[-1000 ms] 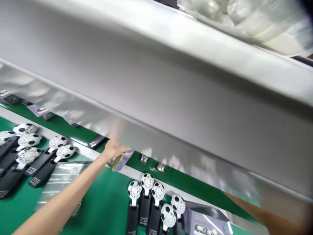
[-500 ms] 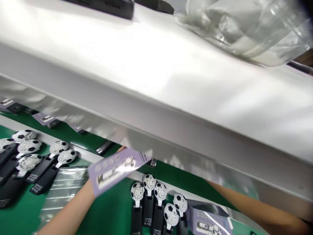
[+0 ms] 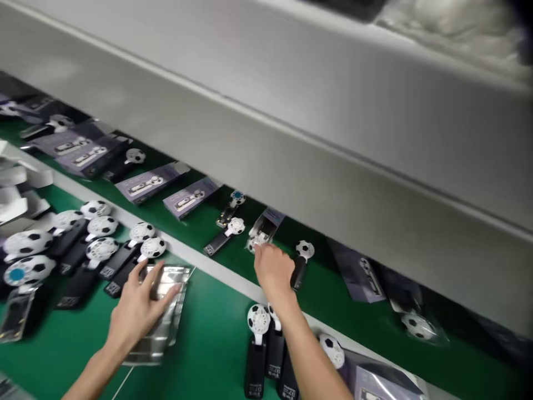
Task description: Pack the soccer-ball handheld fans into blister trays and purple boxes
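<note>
My left hand point(image 3: 137, 304) lies over a stack of clear plastic bags point(image 3: 156, 339) on the green tabletop, its fingers spread and the thumb apart. Across the pale strip, my right hand point(image 3: 275, 271) is closed, with its fingertips at a soccer-ball-headed handheld fan point(image 3: 257, 241). That fan seems to be in clear wrapping, in front of an open purple box point(image 3: 270, 218); the fingertips are partly hidden. Just right of this hand lies another black-handled fan point(image 3: 305, 250). Beneath my right forearm, several fans point(image 3: 258, 319) lie side by side.
More fans point(image 3: 102, 250) are grouped at left beside white cartons point(image 3: 20, 200). Purple printed boxes point(image 3: 191, 197) line the far green surface. A wide grey shelf point(image 3: 266, 116) overhangs it. A purple box point(image 3: 375, 383) sits at the lower right.
My view has tilted down. The purple box at my left hand is no longer there; that hand now rests over the bags. My right arm has come from the right to the middle.
</note>
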{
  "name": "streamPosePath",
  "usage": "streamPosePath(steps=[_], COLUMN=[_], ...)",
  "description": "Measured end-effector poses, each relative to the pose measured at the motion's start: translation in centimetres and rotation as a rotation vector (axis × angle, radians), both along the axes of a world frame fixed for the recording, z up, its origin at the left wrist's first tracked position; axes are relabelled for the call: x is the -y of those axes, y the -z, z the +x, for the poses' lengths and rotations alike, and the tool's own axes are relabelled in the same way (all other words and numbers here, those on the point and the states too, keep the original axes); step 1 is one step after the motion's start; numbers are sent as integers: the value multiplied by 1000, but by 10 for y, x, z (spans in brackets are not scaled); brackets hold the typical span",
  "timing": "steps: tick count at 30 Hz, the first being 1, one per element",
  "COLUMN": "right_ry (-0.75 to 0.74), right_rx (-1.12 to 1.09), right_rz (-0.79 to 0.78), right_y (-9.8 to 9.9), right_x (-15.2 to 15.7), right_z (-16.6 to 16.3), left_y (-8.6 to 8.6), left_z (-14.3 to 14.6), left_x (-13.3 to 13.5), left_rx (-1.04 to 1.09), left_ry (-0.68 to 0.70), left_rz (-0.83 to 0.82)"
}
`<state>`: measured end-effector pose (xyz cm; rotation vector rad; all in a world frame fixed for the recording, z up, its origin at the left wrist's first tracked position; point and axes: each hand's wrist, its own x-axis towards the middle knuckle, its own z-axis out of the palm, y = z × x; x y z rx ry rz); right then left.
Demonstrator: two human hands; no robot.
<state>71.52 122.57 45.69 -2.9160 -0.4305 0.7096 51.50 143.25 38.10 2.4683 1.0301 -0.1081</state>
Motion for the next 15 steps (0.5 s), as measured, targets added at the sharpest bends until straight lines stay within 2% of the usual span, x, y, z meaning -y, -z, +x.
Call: streamPosePath(steps=[2,4,5,7,8,10,12,14,15], right_ry=[-64,-66,-10,207,331,519,564,491,432], right_rx=[-138,-378,-531,-826,-942,-1070,-1066,-923,-766], right_rz=[164,442,607,893,990,1076,1091,1148,1174], right_y=[14,40,57,90,104,120,116,92,73], right_x=[-19,-44,-56,-79,-86,-88,-65,-16,18], right_z=[-43,-85,-103,-128,-135,-141,-133,-109,-90], left_y=[2,3,4,6,8,10,11,12,12], left_z=[4,8,9,10,10,9,6,1,-3], left_x=[5,8,9,11,11,11,8,3,0], left_rx=[-18,-6,2,13,18,30,48,41,27], left_ry=[-82,-126,-135,-145,-140,-94,-50,-36,-24], left_rz=[3,13,14,1,-5,-10,-10,-5,2])
